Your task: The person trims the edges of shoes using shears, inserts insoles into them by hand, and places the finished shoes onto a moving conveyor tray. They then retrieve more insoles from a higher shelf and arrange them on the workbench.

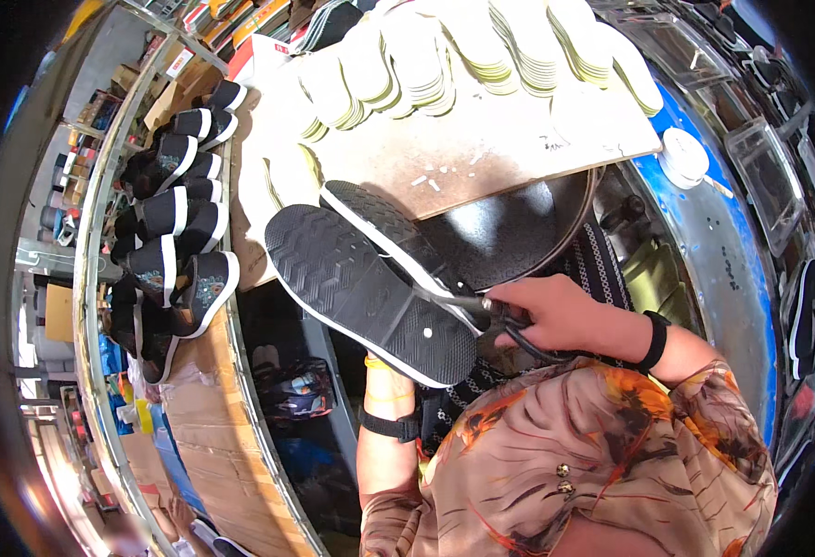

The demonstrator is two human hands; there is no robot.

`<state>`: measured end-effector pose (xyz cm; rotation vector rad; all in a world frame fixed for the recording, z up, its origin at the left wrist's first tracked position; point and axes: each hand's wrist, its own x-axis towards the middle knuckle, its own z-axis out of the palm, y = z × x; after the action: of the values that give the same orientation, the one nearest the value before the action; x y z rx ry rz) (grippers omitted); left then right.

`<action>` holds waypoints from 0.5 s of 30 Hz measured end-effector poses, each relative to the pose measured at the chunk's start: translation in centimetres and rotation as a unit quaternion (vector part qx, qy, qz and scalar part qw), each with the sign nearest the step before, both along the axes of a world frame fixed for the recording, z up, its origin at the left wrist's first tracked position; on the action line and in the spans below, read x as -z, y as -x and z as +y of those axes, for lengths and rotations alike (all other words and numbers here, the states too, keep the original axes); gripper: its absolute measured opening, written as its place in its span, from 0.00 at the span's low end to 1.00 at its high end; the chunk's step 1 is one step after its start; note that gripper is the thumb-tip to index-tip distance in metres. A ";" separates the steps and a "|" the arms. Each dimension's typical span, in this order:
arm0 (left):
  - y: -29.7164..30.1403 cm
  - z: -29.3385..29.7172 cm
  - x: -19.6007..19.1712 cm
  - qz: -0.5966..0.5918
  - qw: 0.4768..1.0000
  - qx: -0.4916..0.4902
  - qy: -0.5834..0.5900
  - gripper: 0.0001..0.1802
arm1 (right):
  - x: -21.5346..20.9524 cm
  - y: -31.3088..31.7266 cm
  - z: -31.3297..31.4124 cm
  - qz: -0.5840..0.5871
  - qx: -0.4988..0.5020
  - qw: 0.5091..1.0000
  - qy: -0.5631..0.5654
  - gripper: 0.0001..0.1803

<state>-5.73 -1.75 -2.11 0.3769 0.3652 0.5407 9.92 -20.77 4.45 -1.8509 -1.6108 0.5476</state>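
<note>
Head view shows, nearest to the body, the left forearm [389, 464] reaching the lower edge of the front shoe [370, 288]. The left hand itself is hidden behind this shoe, so I cannot tell how open it is; probably it supports the shoe from below. The right hand [551, 316] is closed around the handles of the scissors [461, 302], fingers bent, and the blades point to the left, away from the palm. The front shoe lies left of the right hand, sole toward the camera, its long axis going from upper left to lower right; its lower end is just beside the right fingers. The rear shoe [384, 212] lies behind it, nearly parallel and partly covered. In my judgement, the move depends on how the blades lie to the gap between both shoes; whether the tips touch an edge, I cannot tell. Farther away are a round dark basin [496, 232] and the board [510, 148], with insoles [417, 70] on it.
</note>
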 end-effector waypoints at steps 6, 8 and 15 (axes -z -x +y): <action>2.9 0.4 -1.2 0.017 0.998 -0.041 -0.034 0.15 | -1.7 1.4 2.5 0.139 0.019 0.988 0.063 0.28; 4.1 0.5 -1.8 0.022 0.996 -0.062 -0.054 0.15 | -2.5 2.2 3.3 0.158 -0.025 0.982 0.102 0.30; 8.7 -1.2 -3.8 0.046 0.976 -0.156 -0.146 0.16 | -3.5 4.9 5.9 0.153 -0.114 0.973 0.127 0.32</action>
<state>-14.46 -2.90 1.65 0.6354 0.4393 0.8904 5.01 -14.85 7.96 -1.6592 -1.6065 1.1292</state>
